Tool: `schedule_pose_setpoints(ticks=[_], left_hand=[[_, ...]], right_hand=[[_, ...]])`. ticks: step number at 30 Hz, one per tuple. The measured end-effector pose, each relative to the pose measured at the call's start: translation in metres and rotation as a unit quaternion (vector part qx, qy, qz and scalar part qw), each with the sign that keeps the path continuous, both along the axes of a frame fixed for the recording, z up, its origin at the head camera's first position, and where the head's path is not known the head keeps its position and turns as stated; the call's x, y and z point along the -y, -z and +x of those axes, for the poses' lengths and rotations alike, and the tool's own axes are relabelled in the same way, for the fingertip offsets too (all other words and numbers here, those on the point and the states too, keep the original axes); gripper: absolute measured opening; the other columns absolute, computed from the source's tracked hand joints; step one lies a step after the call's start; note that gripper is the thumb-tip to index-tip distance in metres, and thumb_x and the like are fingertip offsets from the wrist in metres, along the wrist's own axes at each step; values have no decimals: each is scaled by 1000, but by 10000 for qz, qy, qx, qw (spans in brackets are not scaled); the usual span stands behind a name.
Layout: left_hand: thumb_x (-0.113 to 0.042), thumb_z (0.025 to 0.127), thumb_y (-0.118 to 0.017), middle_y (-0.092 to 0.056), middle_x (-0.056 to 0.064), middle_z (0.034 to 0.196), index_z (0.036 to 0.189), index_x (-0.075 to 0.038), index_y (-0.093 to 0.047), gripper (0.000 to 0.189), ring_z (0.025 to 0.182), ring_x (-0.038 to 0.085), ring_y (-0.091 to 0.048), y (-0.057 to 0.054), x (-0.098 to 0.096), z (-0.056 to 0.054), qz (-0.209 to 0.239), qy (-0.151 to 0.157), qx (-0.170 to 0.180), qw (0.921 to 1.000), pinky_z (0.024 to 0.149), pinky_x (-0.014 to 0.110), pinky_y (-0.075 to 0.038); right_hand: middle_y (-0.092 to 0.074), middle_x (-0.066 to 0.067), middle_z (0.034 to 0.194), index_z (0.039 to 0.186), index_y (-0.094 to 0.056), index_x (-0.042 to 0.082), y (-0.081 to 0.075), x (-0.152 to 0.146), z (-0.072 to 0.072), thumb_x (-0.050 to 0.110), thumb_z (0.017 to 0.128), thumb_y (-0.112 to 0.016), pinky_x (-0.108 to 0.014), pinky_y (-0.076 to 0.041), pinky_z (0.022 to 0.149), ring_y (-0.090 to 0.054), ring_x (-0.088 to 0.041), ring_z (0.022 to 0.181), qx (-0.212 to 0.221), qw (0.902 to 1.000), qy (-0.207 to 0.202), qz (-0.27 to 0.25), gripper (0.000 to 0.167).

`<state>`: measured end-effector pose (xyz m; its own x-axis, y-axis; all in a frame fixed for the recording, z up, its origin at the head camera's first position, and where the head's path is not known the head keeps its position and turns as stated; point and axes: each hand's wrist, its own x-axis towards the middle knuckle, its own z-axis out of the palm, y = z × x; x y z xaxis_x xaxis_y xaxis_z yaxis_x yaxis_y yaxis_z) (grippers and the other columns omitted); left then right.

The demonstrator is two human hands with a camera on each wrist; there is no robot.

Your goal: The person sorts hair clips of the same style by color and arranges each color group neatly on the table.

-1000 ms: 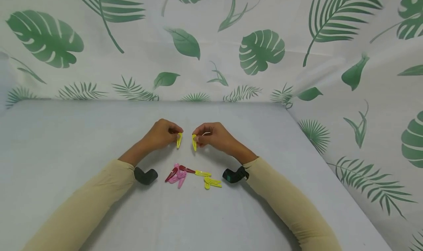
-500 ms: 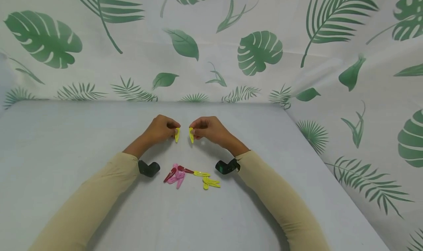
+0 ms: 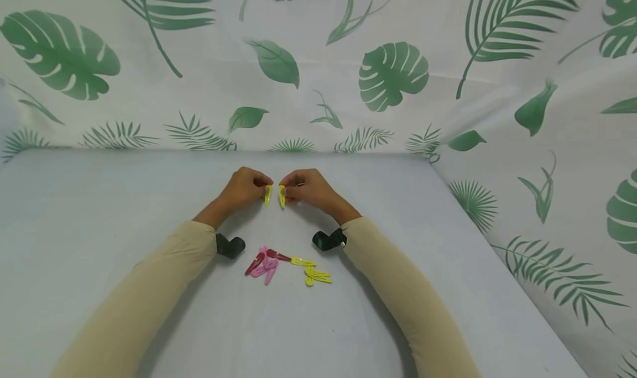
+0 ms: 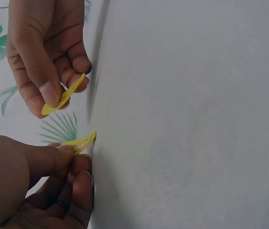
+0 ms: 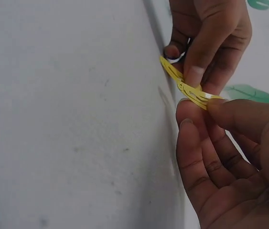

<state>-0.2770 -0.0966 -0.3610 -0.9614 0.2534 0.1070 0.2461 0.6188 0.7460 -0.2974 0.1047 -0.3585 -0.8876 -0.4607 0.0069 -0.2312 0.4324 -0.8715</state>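
Observation:
My left hand (image 3: 244, 189) pinches a yellow snap hair clip (image 3: 268, 195) between thumb and fingers, its narrow end pointing down. Facing it, my right hand (image 3: 312, 190) pinches a second yellow hair clip (image 3: 282, 196) the same way. A small gap parts the two clips in the head view. In the left wrist view the left hand's clip (image 4: 84, 142) is near and the other clip (image 4: 65, 96) is apart from it. From the right wrist the right hand's clip (image 5: 196, 95) overlaps the far clip (image 5: 171, 69) in line of sight.
On the white tabletop (image 3: 288, 334), nearer than the hands, lie pink clips (image 3: 269, 268), dark red clips (image 3: 255, 263) and several yellow clips (image 3: 317, 274), some overlapping. Black wrist cameras (image 3: 230, 246) sit at both wrists. A leaf-patterned cloth (image 3: 318, 90) stands behind and to the right.
Both hands have moved farther from the body over the table. The two held yellow clips have come closer together. The loose clips have stayed in place.

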Motion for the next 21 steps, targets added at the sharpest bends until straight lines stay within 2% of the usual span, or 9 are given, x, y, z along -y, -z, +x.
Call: schedule_pose_setpoints(ticks=[11,17,21], left_hand=[[-3,93,-58,-66,19,111,114,6,-68,24,101,28,-58,-2,-2,-7,-184,-203,248,9993,90,42,-45],[-1,92,-58,-67,20,108,113,8,-68,25,101,29,-59,0,-3,-13,-236,-101,190,9995,88,43,-46],[-1,92,-58,-67,21,110,114,8,-68,25,104,31,-59,2,-1,-15,-306,-122,191,9993,90,44,-46]], right_hand=[[-67,-11,88,101,-68,1,-2,9,-9,4,92,-64,-28,-53,65,-65,-20,73,161,9997,194,5,11],[-66,-9,84,100,-70,2,-3,12,-13,4,90,-65,-26,-47,58,-61,-18,65,-93,9989,280,354,11],[-66,-8,82,99,-71,2,-2,16,-16,4,89,-65,-25,-47,56,-60,-16,61,-78,9981,306,526,11]])
